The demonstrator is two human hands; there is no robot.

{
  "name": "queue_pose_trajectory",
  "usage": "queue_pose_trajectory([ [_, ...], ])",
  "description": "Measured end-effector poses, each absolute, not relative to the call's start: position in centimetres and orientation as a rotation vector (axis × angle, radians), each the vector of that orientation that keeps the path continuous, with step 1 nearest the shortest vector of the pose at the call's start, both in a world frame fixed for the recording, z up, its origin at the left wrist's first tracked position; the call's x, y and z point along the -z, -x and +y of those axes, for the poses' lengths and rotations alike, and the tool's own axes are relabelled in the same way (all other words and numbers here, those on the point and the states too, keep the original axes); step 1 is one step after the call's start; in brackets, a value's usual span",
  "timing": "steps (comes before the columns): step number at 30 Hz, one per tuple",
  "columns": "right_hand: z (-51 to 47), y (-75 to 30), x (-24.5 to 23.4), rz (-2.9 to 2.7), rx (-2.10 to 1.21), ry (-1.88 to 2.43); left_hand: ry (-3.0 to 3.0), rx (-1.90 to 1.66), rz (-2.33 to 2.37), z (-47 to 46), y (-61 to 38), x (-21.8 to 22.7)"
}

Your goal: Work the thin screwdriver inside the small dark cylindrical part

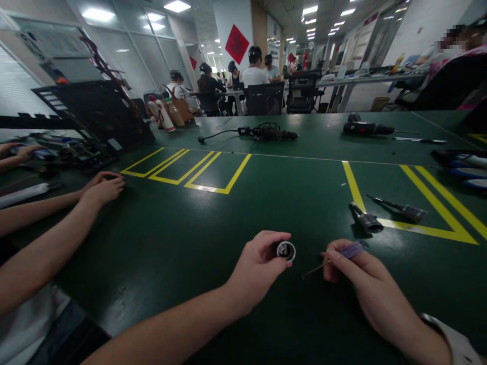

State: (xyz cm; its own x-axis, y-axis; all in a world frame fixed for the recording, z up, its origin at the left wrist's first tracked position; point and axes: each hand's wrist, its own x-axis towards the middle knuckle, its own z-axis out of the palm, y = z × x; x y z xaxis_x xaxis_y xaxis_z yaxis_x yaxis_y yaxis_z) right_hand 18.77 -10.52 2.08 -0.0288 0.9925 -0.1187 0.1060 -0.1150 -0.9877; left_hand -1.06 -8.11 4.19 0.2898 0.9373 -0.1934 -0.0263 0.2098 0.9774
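Note:
My left hand (261,266) is closed around a small round black part with a silver ring face (286,250), held just above the green table (213,228). My right hand (355,271) pinches a small screwdriver with a translucent purple handle (352,250); its thin metal shaft points left toward the round part, and the tip stops a short way from it. The two hands are close together near the table's front edge.
Two grey-and-black tool pieces (367,220) (403,209) lie on the yellow tape lines to the right. A co-worker's arms and hands (101,190) rest on the table at left, by an open black case (102,114). A cabled tool (266,133) and a black driver (363,128) lie farther back.

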Motion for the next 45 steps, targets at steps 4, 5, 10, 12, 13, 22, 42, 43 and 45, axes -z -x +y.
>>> queue_pose_trajectory([
  [4, -10.3, -18.7, -1.8, -1.225, -1.286, 1.345, -1.085, -0.817, 1.04, -8.2, 1.1, -4.6],
  [5, -10.3, -18.7, -1.8, -1.215, -1.279, 1.343, -1.068, -0.815, 1.043, -8.2, 1.1, -4.7],
  [10, -10.3, -18.7, -2.3, -1.291, -1.206, 1.386, -0.996, -0.845, 1.059, -8.2, 0.9, -5.1],
  [12, -10.5, -18.6, -2.7, -1.398, -1.143, 1.421, -0.989, -0.848, 1.055, -8.3, 0.9, -5.1],
  [13, -10.5, -18.5, -2.9, -1.458, -1.101, 1.428, -0.989, -0.85, 1.055, -8.3, 0.9, -5.1],
  [22, -10.4, -18.0, -3.7, -0.943, -1.436, 1.181, -1.019, -0.848, 1.102, -8.3, 0.7, -5.4],
  [42, -12.8, -18.9, -4.0, -1.896, -0.557, 0.91, -1.255, -0.919, 1.007, -9.0, 0.7, -4.3],
  [43, -12.9, -18.8, -4.1, -1.922, -0.531, 0.9, -1.282, -0.93, 1.016, -9.0, 0.7, -4.2],
  [45, -12.8, -18.6, -4.5, -1.957, -0.516, 0.882, -1.353, -0.943, 1.049, -9.0, 0.7, -4.0],
])
